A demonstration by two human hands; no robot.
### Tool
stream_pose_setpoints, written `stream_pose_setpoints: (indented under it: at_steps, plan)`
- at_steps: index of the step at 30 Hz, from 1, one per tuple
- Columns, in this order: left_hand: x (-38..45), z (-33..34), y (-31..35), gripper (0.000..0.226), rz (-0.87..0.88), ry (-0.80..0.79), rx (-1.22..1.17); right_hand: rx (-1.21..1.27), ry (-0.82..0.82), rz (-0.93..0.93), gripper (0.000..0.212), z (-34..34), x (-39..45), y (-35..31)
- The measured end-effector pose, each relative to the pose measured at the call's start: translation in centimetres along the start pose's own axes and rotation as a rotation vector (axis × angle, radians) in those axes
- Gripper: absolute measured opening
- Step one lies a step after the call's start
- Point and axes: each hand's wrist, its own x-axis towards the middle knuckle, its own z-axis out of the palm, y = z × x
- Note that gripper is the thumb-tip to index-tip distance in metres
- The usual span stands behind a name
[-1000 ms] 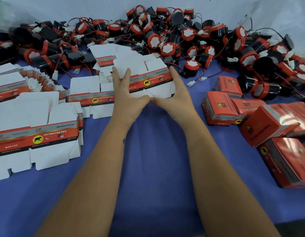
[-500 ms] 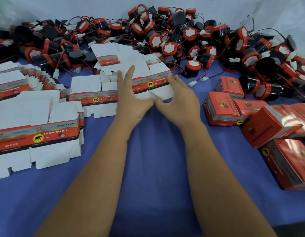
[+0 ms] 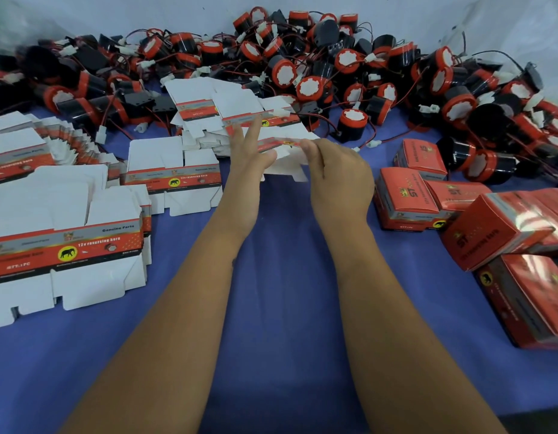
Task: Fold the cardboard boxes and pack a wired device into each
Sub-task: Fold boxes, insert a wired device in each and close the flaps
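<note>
- my left hand and right hand meet at the far middle of the tabletop, both on one flat box blank that i am taking off the loose stack of blanks.
- the blank lies crosswise between my hands: its long axis, marked by the red printed band, runs left to right, with white flaps toward me and away from me.
- left hand: thumb under the near left part, fingers straight and fanned over the top, so it carries the blank more than it grips it.
- right hand: fingers curled, pinching the blank's right end; the fingertips are blurred, so i cannot tell how deep the pinch goes.
- both hands are equally near, one at each end; to pop it into a tube i judge i must push the two ends toward each other.
- the wired devices lie heaped just beyond the blank, the nearest a little to the right, so my right hand is nearer to it.
- finished boxes sit to my right; more flat stacks to my left.
</note>
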Motion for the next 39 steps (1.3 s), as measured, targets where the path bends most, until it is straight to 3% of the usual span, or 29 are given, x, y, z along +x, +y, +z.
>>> stream_pose_setpoints:
  at_steps: [3, 7, 10, 12, 14, 18, 22, 24, 28, 34, 39]
  plan:
    - [0.7, 0.1, 1.0, 0.068, 0.019, -0.043, 0.283, 0.141, -0.008, 0.024, 0.035, 0.0, -0.2, -0.6]
    - [-1.4, 0.3, 1.2, 0.092, 0.099, -0.115, 0.200, 0.341, -0.020, 0.120, 0.036, 0.1, -0.2, -1.1]
    - [-3.6, -0.1, 0.2, 0.081, 0.212, -0.114, -0.002, 0.418, -0.004, 0.166, 0.046, -0.1, 0.1, -1.2]
    - [-3.2, 0.1, -0.3, 0.059, 0.240, -0.001, -0.015, 0.454, -0.013, 0.125, 0.030, -0.1, -0.1, -1.1]
    - [-2.8, 0.0, -0.5, 0.034, 0.244, 0.117, -0.111, 0.479, -0.088, 0.101, 0.031, 0.0, -0.4, -1.2]
    - [-2.5, -0.6, -1.5, 0.022, 0.189, 0.305, -0.268, 0.749, -0.168, 0.225, 0.030, 0.6, -0.5, -1.7]
    - [-2.0, -0.7, -1.5, 0.023, 0.126, 0.359, -0.406, 0.675, -0.383, 0.086, 0.077, 0.6, -0.2, -0.9]
    - [-2.0, -0.8, -1.5, 0.024, 0.120, 0.360, -0.480, 0.596, -0.470, -0.009, 0.082, 0.8, -0.1, -0.9]
    - [-2.0, -0.6, -1.3, 0.016, 0.149, 0.250, -0.571, 0.661, -0.388, 0.037, 0.065, 1.1, -0.2, -1.2]
    - [-1.7, -1.7, -1.2, 0.040, 0.234, 0.044, -0.711, 0.711, -0.237, 0.175, 0.055, 0.4, -0.1, -0.9]
    - [-1.6, -1.6, -1.3, 0.045, 0.078, 0.041, -0.614, 0.807, -0.188, 0.279, 0.049, 0.3, -0.1, -1.3]
